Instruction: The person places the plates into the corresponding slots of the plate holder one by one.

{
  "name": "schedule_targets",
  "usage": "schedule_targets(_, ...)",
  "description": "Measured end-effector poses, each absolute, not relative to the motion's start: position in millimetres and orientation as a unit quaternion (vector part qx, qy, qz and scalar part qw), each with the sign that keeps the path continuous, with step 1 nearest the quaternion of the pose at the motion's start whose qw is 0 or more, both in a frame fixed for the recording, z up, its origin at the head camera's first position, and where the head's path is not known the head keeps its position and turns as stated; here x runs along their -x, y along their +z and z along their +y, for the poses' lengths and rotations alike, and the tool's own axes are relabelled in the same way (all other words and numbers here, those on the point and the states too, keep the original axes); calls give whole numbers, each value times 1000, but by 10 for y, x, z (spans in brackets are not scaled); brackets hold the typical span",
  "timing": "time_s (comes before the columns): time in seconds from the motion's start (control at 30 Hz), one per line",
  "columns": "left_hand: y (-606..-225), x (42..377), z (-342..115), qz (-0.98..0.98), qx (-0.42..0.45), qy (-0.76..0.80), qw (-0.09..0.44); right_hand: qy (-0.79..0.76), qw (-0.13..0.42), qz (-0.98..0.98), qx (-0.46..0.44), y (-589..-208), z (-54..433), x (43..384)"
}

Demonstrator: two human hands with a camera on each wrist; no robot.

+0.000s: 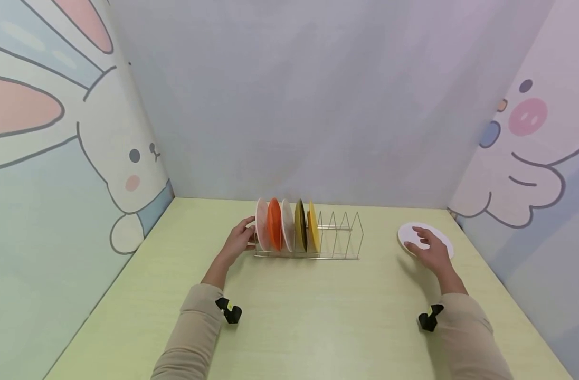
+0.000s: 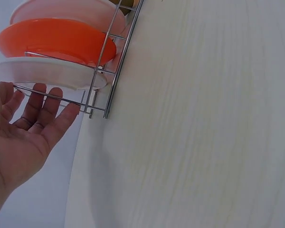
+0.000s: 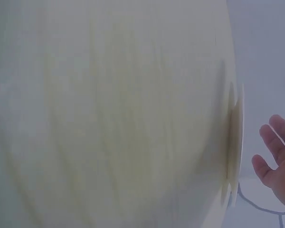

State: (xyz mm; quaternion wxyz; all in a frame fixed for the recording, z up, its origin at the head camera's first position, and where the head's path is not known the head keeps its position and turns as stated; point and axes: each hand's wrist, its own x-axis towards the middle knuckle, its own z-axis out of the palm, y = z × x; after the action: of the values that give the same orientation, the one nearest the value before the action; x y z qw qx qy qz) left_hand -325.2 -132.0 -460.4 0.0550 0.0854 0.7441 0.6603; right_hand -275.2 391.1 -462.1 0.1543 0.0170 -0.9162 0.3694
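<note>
A wire dish rack stands on the table with several plates upright in its left part. From left to right come a pale pink plate, an orange plate, a white plate, a dark-edged olive plate and a yellow plate. My left hand grips the rack's left end, its fingers at the end wire in the left wrist view. Over at the right, a flat white plate lies on the table. Above it hovers my right hand, fingers spread and loosely bent, holding nothing.
The rack's right slots hold no plates. A pale curtain wall closes off the table's back edge, and printed side walls flank the table. Each sleeve carries a small black camera.
</note>
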Motion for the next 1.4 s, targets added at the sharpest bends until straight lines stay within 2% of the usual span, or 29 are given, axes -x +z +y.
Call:
schedule_targets(0.2,-4614,3264,-1315,747,-96,655,62,365,124,-923,-11,-4686,4016,2796)
schedule_targets(0.57,-4619,3281,-1323,754,-106,645,60,276,16,-961,-6,-4813,4115,2899)
schedule_targets(0.67,-4519,3217,-1313,747,-105,652,75,255,6,-967,2,-4811,4122,2886)
schedule_targets(0.8,-4458,3185,-1310,739,-92,661,90,242,15,-970,6,-4808,4107,2872)
schedule_targets(0.97,-4609,3280,-1305,743,-89,659,81,238,25,-971,-2,-4791,4097,2816)
schedule_targets(1.23,-4648,3266,-1294,750,-96,651,67,290,144,-942,-85,-4707,4118,2717)
schedule_targets(1.4,-4638,3276,-1325,747,-103,653,62,271,180,-943,-66,-4588,4006,2647)
